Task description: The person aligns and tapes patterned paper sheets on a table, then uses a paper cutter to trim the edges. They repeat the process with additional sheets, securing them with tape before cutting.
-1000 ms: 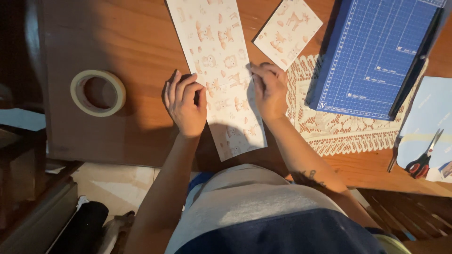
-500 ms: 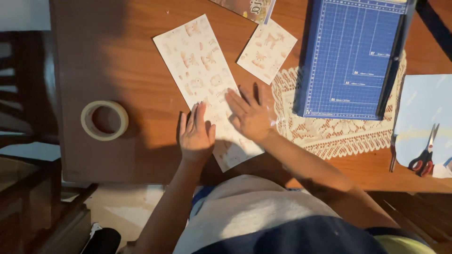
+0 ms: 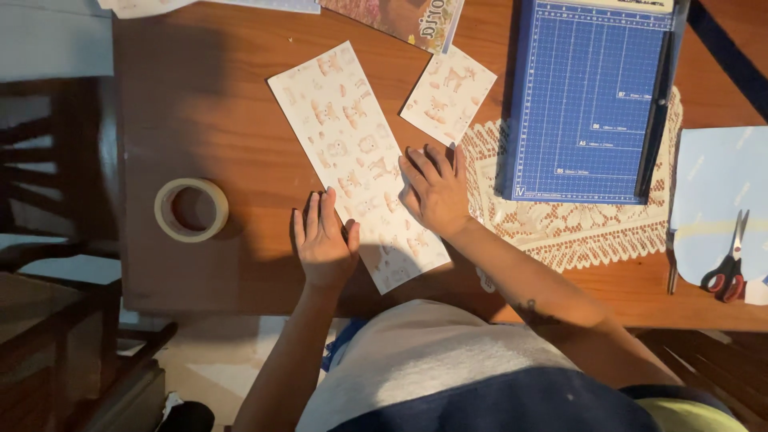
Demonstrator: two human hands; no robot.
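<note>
- My left hand (image 3: 322, 240) lies flat on the brown wooden table (image 3: 200, 104), near its front edge. The fingers are stretched and close together, and the thumb touches the left long edge of the long cream paper strip with small animal pictures (image 3: 356, 156).
- My right hand (image 3: 434, 188) presses flat on the right side of the same strip, at about the middle of its length. These fingers are spread a little apart and point to the far edge of the table; nothing is clamped in either hand.
- The strip lies tilted: its far end points to the far left part of the table and its near end comes close to the front edge, between my two hands.
- A smaller piece of the same patterned paper (image 3: 448, 94) lies just beyond my right hand, apart from the strip.
- To the right of it there is a blue cutting board with a white grid (image 3: 588, 96), which rests partly on a white lace doily (image 3: 560, 228).
- A roll of pale adhesive tape (image 3: 191, 210) lies flat to the left of my left hand, well apart from it.
- Scissors with red and black handles (image 3: 726, 268) lie on a light blue sheet (image 3: 720, 192) near the right edge of the table.
</note>
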